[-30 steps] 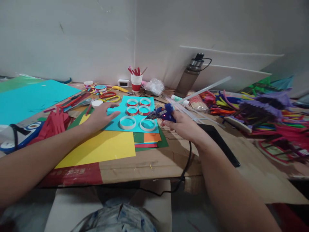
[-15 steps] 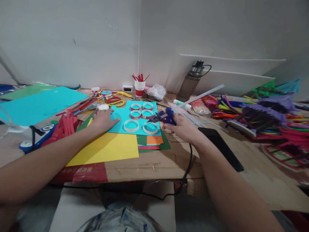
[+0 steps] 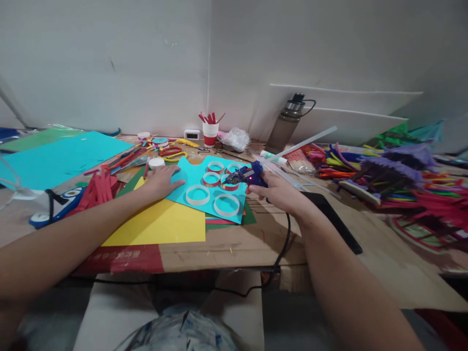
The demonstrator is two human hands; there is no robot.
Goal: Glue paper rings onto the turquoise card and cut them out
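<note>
Six rings (image 3: 198,202) sit mid-frame on the turquoise sheet (image 3: 188,174), newly turned askew, shifting them relative to the glue gun (image 3: 255,174). Your right hand (image 3: 280,192) closes around its handle; your left hand (image 3: 161,183), fingers loosely open, grips nothing visible at the sheet's left edge.

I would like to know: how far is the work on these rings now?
Six rings stand formed on the blue sheet; four red-banded rings look further along. In hand: the right hand holds the glue gun, nozzle near one of those; the left hand is at the sheet's left edge. Probably left: red bands for the two plain white rings in front. Whether anything is glued, I cannot tell.
</note>
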